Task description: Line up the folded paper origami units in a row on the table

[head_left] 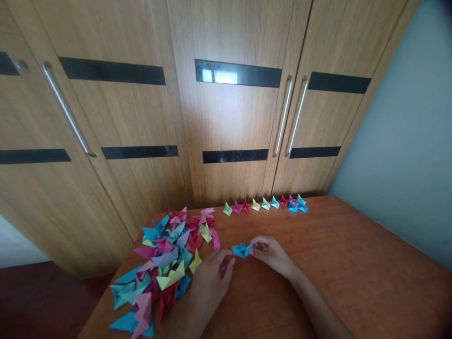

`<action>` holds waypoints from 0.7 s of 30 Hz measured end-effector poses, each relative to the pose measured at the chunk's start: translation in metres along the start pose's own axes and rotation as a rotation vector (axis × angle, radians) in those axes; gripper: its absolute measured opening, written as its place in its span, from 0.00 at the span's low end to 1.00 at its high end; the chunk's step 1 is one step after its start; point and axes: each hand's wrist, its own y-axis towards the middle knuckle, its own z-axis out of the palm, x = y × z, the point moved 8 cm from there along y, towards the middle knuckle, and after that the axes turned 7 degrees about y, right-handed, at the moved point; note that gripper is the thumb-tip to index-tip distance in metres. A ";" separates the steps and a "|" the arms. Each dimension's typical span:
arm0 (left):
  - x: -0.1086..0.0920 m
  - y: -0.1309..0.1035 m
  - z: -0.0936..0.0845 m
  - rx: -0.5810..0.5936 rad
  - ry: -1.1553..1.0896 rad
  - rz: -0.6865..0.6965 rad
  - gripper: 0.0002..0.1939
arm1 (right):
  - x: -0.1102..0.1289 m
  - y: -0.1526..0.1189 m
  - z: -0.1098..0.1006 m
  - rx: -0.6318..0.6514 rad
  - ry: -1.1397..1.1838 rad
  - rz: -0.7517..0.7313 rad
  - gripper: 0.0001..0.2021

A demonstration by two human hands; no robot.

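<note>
A small blue origami paper boat (241, 250) is held just above the table between my two hands. My right hand (270, 254) pinches its right tip between thumb and fingers. At the boat's left tip is my left hand (215, 270), with thumb and index finger closed together; the exact contact there is hard to make out. Left of my left hand lies a loose heap of folded paper pieces (165, 256) in blue, pink, red, yellow, green and lilac. Along the table's far edge stands a row of small paper boats (255, 205), bunched closer at its right end.
The brown wooden table (339, 263) reaches back to a wooden wardrobe (233, 117) with metal handles (296, 117) and dark strips. To the right rises a pale wall (406, 141). Dark floor (42, 296) shows beyond the table's left edge.
</note>
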 end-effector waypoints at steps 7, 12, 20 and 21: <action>-0.018 -0.016 0.036 0.165 -0.095 0.020 0.10 | -0.009 -0.010 -0.130 -0.705 -0.499 0.013 0.17; -0.015 -0.013 0.045 0.207 -0.117 -0.010 0.12 | -0.030 -0.017 -0.190 -0.792 -0.910 0.358 0.16; -0.014 -0.013 0.046 0.228 -0.109 0.001 0.11 | -0.046 0.009 -0.199 -0.677 -1.094 0.649 0.19; -0.014 -0.013 0.046 0.230 -0.114 -0.002 0.11 | -0.047 0.012 -0.199 -0.678 -1.096 0.650 0.18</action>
